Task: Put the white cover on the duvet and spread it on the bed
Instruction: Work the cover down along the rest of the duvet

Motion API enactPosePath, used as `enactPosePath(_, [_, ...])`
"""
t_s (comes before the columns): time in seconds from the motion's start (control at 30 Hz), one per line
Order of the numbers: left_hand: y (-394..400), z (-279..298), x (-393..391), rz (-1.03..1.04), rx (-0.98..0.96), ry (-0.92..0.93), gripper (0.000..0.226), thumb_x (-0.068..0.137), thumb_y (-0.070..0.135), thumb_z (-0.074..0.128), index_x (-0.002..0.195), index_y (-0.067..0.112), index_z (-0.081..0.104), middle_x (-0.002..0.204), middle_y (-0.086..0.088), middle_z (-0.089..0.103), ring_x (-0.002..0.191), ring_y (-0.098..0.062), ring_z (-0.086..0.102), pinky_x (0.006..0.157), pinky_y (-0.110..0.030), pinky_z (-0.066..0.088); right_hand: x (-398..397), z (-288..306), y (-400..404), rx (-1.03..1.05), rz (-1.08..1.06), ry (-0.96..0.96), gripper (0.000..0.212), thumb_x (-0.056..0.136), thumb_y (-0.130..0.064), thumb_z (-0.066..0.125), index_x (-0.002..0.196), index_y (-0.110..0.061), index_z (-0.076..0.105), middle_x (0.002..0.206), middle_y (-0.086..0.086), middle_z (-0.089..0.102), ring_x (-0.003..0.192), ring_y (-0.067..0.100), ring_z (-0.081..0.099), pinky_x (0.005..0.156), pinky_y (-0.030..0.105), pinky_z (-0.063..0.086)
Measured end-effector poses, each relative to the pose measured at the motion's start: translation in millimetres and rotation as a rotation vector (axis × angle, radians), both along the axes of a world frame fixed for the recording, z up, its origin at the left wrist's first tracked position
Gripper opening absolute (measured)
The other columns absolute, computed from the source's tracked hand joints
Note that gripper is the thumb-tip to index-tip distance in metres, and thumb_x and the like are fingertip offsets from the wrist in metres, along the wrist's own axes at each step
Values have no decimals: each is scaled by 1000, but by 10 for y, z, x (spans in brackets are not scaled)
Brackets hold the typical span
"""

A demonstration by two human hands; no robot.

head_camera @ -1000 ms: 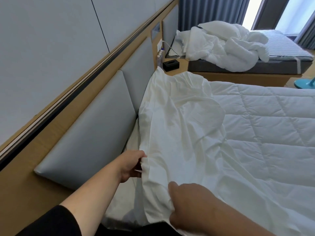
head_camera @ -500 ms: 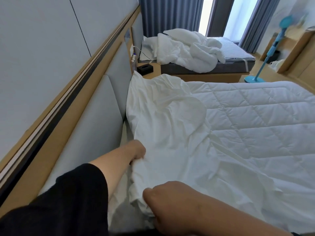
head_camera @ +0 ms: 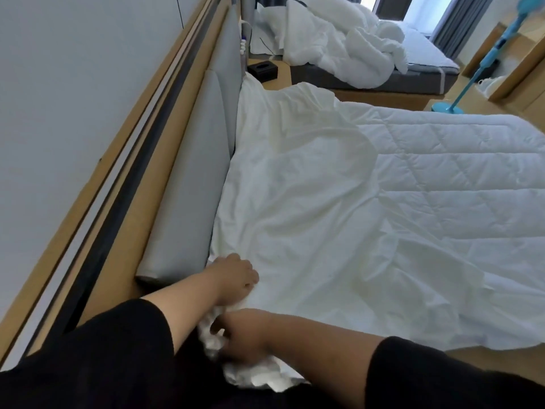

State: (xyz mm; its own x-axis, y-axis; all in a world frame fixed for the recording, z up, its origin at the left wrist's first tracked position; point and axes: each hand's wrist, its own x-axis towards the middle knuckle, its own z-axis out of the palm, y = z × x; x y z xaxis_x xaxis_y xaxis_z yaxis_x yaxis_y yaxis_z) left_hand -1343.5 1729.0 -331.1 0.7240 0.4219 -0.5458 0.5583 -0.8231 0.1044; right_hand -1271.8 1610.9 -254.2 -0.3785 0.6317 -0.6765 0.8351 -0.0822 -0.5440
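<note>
Left hand: gripped the near corner of the smooth white cotton cover, fingers curled into the cloth beside the grey padded headboard.
Right hand: clutched a bunched wad of the same cover just below the left hand.
Cover: lay wrinkled over the headboard end of the bed.
Quilted white duvet: lay flat on the bed, partly under the cover, bare toward the right.
Behind: a second bed with rumpled white bedding; a turquoise standing fan; a black tissue box.

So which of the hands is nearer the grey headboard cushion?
Left. The left hand grips the white cover just beside the grey headboard cushion; the right hand bunches fabric farther away.
</note>
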Motion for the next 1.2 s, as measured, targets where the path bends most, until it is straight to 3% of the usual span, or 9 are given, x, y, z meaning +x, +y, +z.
enactPosePath(0.03, [-82,-43,-54,-45,-101,55,33,97,35,39,125,34,58,129,4,57,116,-24,49,96,-44,45,8,-84,-19,-102,-42,31,53,99,-41,56,146,-17,47,146,8,53,132,29,48,103,32,39])
enactPosePath(0.1, [-275,-204,-150,-93,-321,364,32,94,28,50,122,23,64,129,-5,62,116,-29,57,100,-47,47,92,-203,-30,-255,-101,74,54,101,-47,52,148,-21,48,152,4,46,140,26,41,102,34,35])
enactPosePath(0.17, [-421,-394,-250,-77,-410,638,36,97,20,52,129,8,60,135,-15,58,122,-35,55,107,-47,43,250,-258,-7,-285,-148,56,49,101,-46,53,143,-21,54,142,5,55,129,25,51,95,34,41])
enactPosePath(0.2, [-444,-438,-260,-67,-390,653,34,97,21,52,127,8,61,132,-14,60,119,-35,57,105,-47,44,338,-283,9,-260,-187,56,46,100,-44,53,139,-20,57,132,5,62,120,23,57,91,33,45])
enactPosePath(0.27, [-412,-436,-158,-34,-333,547,33,98,23,48,124,11,63,126,-10,64,114,-32,60,102,-46,48,518,-344,2,-219,-302,55,39,100,-37,54,131,-15,63,120,5,67,111,21,63,89,33,48])
enactPosePath(0.43, [-280,-241,405,81,-267,225,37,102,34,42,135,21,54,135,-3,57,120,-24,56,97,-35,45,1134,-495,-218,-131,-411,-212,43,100,-38,51,127,-7,63,129,10,65,117,29,59,102,42,47])
enactPosePath(0.67, [-322,-279,972,15,-296,201,34,100,36,44,127,25,61,129,5,61,115,-16,57,92,-27,44,1998,-517,-868,-199,-666,-208,43,100,-42,50,133,-18,61,134,1,62,119,22,59,98,35,44])
enactPosePath(0.83, [-414,-355,1523,98,-291,62,23,96,31,41,102,33,64,107,16,63,98,-7,59,88,-25,49,2695,-696,-1241,-257,-707,-170,50,95,-56,48,128,-23,63,118,-1,69,109,18,63,100,40,48])
enactPosePath(1.2, [-996,-294,3555,288,-280,-30,21,94,25,45,94,26,66,93,13,64,86,-7,60,77,-24,51,4936,-1078,-1978,-181,-974,-57,32,97,-34,53,115,-13,68,111,4,71,100,20,69,91,35,55])
